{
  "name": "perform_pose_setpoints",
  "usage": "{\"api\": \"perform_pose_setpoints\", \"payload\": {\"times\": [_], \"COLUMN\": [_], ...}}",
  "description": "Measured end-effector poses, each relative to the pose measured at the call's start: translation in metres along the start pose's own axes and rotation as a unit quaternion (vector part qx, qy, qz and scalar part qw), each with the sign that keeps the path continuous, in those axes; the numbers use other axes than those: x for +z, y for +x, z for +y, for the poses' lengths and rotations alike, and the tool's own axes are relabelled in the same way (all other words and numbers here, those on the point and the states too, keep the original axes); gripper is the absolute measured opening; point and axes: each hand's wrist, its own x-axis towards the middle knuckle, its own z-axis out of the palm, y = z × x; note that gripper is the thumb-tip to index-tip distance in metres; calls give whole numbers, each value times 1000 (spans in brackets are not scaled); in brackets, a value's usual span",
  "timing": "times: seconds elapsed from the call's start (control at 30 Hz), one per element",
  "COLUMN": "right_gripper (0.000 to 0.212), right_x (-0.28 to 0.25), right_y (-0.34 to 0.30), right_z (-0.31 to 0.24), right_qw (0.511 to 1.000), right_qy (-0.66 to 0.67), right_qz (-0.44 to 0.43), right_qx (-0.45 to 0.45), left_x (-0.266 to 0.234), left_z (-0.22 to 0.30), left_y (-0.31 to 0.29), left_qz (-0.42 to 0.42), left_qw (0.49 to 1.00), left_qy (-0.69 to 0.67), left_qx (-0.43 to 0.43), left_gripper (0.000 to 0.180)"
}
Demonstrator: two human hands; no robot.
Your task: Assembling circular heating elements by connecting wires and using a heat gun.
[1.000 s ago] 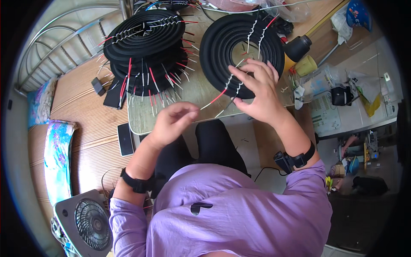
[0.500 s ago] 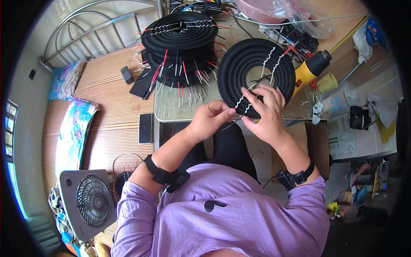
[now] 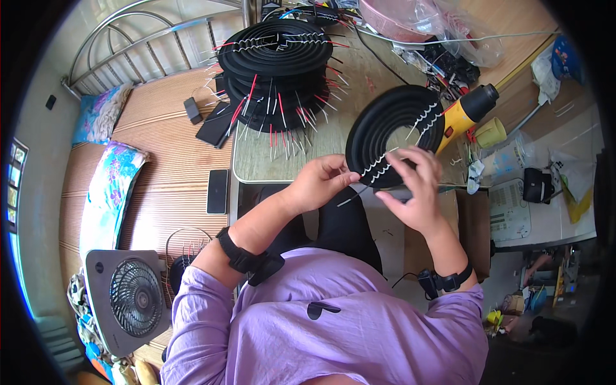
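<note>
A black ridged ring disc (image 3: 367,133) is tilted at the table's front edge, its open centre showing the tabletop. Wavy white wires (image 3: 377,168) cross its ridges on the near side, with another pair on the far right part. My left hand (image 3: 321,181) pinches thumb and forefinger at the disc's lower left rim, on a red-tipped wire end. Over the near right part of the disc, my right hand (image 3: 417,189) has its fingers spread, with nothing visible in them. A dark wire with a pale tip (image 3: 347,200) hangs below the rim.
A stack of similar black discs (image 3: 276,61) bristling with red and white wire ends stands on the table (image 3: 269,168) at left. Right of my disc lies a yellow heat gun (image 3: 457,119). A phone (image 3: 217,192) and a fan (image 3: 133,298) are at my left.
The disc has moved nearer and to the right, and is more tilted. My right hand has shifted right and down, its fingers spreading off the wires. My left hand keeps its pinch.
</note>
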Motion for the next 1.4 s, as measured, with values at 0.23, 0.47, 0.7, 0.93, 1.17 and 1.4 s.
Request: {"api": "perform_pose_setpoints", "payload": {"times": [0.23,0.47,0.7,0.93,1.17,1.4], "right_gripper": [47,39,29,25,26,38], "right_x": [-22,-48,-54,-101,-135,-134], "right_y": [-55,-63,-81,-52,-46,-9], "right_z": [53,60,79,92,111,105], "right_qw": [937,903,910,858,900,948], "right_qy": [139,390,326,152,-69,-249], "right_qz": [245,-86,176,459,377,196], "right_qx": [209,155,184,176,205,27], "left_x": [-13,-17,-10,-14,-14,-16], "left_z": [7,14,8,-37,-35,-36], "left_y": [1,7,15,18,16,16], "left_qz": [-25,-73,-10,45,48,28], "left_qw": [983,969,998,997,999,999], "left_qy": [80,119,53,-2,-7,-22], "left_qx": [163,202,29,57,15,30], "left_gripper": [10,9,15,15,14,12]}}
